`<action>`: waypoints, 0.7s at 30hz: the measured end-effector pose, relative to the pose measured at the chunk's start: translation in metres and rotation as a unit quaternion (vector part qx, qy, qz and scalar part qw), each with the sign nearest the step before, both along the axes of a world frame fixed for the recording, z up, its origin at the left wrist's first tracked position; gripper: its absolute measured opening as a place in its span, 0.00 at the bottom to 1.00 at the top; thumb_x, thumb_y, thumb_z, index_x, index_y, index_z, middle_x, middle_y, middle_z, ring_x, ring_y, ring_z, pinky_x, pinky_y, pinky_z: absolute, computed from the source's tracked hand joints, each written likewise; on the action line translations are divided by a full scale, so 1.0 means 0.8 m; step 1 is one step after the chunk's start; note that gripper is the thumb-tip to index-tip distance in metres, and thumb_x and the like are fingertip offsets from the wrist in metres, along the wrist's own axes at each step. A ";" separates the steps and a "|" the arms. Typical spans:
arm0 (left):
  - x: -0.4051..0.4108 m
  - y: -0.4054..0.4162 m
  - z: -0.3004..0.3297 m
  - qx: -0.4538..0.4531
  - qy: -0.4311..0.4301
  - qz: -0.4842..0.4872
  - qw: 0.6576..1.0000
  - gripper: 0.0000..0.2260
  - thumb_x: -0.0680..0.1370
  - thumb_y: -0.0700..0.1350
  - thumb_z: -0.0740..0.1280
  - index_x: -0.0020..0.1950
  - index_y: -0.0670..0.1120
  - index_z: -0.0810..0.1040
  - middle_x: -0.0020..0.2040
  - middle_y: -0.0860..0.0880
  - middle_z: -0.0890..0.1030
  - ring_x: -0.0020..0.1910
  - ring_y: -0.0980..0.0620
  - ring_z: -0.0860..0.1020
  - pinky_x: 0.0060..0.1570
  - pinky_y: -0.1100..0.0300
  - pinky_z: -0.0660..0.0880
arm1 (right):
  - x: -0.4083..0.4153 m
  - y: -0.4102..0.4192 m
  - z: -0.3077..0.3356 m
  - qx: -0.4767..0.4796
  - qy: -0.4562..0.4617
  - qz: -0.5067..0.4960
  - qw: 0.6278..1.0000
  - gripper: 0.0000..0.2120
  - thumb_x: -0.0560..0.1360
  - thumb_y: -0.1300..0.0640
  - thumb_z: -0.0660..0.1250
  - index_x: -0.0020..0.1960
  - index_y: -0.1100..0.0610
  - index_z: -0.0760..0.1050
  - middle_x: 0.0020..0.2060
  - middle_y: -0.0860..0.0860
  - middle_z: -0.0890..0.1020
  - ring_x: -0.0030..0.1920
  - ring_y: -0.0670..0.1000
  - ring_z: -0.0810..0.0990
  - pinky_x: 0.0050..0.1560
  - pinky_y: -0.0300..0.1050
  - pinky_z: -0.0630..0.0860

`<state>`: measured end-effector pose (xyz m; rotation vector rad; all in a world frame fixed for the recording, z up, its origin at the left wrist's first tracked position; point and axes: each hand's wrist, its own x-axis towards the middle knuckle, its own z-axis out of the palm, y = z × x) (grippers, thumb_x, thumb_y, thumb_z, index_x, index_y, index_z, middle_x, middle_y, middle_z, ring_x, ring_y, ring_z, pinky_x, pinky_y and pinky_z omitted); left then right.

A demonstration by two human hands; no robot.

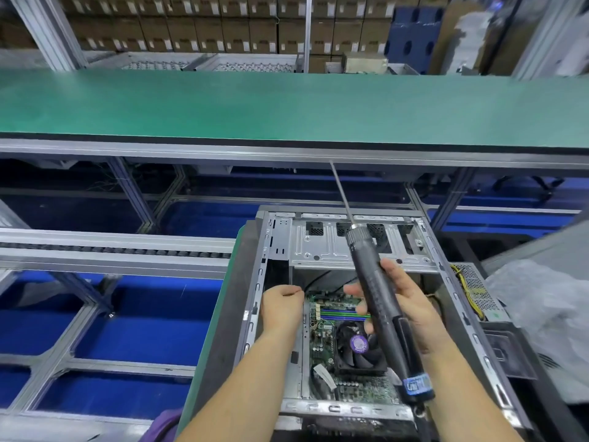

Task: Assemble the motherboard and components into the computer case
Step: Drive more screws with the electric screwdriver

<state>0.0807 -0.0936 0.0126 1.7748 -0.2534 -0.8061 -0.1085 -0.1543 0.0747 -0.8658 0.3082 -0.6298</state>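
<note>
An open silver computer case (pixel 350 250) lies on its side in front of me. Inside sits the green motherboard (pixel 322 342) with a black CPU fan (pixel 360 346) bearing a purple sticker. My right hand (pixel 404 298) holds a black electric screwdriver (pixel 379 301) above the case; its long thin bit points up and away toward the bench edge. My left hand (pixel 280 306) is curled into a loose fist over the motherboard's left edge, fingertips pinched together; whether it holds a screw is hidden.
A long green workbench (pixel 287 103) runs across behind the case. A roller conveyor (pixel 111 250) lies to the left over blue flooring. A power supply with yellow wires (pixel 475 291) and plastic wrapping (pixel 541 320) sit to the right. Cardboard boxes are stacked at the back.
</note>
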 end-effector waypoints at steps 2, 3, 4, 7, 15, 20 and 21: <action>-0.002 0.000 0.002 0.006 -0.038 -0.007 0.999 0.08 0.76 0.37 0.68 0.52 0.44 0.84 0.44 0.50 0.83 0.38 0.55 0.79 0.30 0.69 0.72 | -0.001 0.001 0.001 0.005 0.007 0.006 1.000 0.24 0.66 0.57 0.80 0.61 0.51 0.82 0.52 0.73 0.81 0.39 0.62 0.85 0.31 0.52 0.83; -0.004 0.000 0.003 0.003 -0.054 -0.011 0.998 0.08 0.76 0.37 0.68 0.52 0.45 0.84 0.43 0.51 0.83 0.39 0.55 0.79 0.33 0.68 0.72 | -0.003 0.001 0.001 0.018 0.003 0.013 1.000 0.25 0.67 0.56 0.79 0.64 0.53 0.81 0.52 0.73 0.80 0.40 0.63 0.84 0.31 0.53 0.83; -0.005 0.000 0.006 -0.001 -0.066 -0.015 0.998 0.08 0.76 0.38 0.68 0.52 0.45 0.84 0.43 0.52 0.83 0.40 0.55 0.79 0.36 0.66 0.74 | -0.005 0.001 0.001 0.031 -0.002 0.022 0.999 0.27 0.69 0.54 0.77 0.67 0.54 0.78 0.52 0.72 0.79 0.40 0.64 0.82 0.31 0.53 0.82; -0.007 -0.001 0.013 -0.055 -0.034 -0.034 0.997 0.05 0.78 0.40 0.69 0.50 0.44 0.84 0.43 0.49 0.84 0.43 0.52 0.80 0.47 0.57 0.79 | -0.011 0.003 0.008 0.001 0.035 0.020 0.999 0.31 0.72 0.47 0.77 0.73 0.52 0.73 0.53 0.69 0.79 0.38 0.63 0.81 0.31 0.52 0.81; -0.053 0.000 0.066 -0.291 0.361 -0.179 0.868 0.06 0.82 0.51 0.62 0.52 0.49 0.73 0.53 0.42 0.80 0.47 0.42 0.78 0.46 0.45 0.75 | -0.023 0.007 0.027 -0.186 0.270 -0.037 0.944 0.37 0.75 0.57 0.75 0.74 0.31 0.64 0.49 0.57 0.87 0.37 0.60 0.85 0.37 0.48 0.82; -0.085 -0.016 0.092 -0.293 0.363 -0.138 0.874 0.07 0.83 0.45 0.62 0.49 0.45 0.77 0.41 0.46 0.80 0.38 0.48 0.80 0.41 0.53 0.79 | -0.021 0.022 0.035 -0.322 0.379 -0.065 0.866 0.30 0.78 0.63 0.71 0.75 0.41 0.69 0.55 0.45 0.86 0.52 0.46 0.85 0.57 0.43 0.79; -0.090 -0.021 0.094 -0.299 0.366 -0.104 0.875 0.07 0.83 0.43 0.62 0.48 0.44 0.77 0.39 0.46 0.79 0.38 0.48 0.80 0.46 0.51 0.80 | -0.018 0.027 0.035 -0.387 0.428 -0.119 0.808 0.26 0.78 0.62 0.71 0.72 0.43 0.73 0.56 0.43 0.85 0.57 0.46 0.83 0.61 0.44 0.77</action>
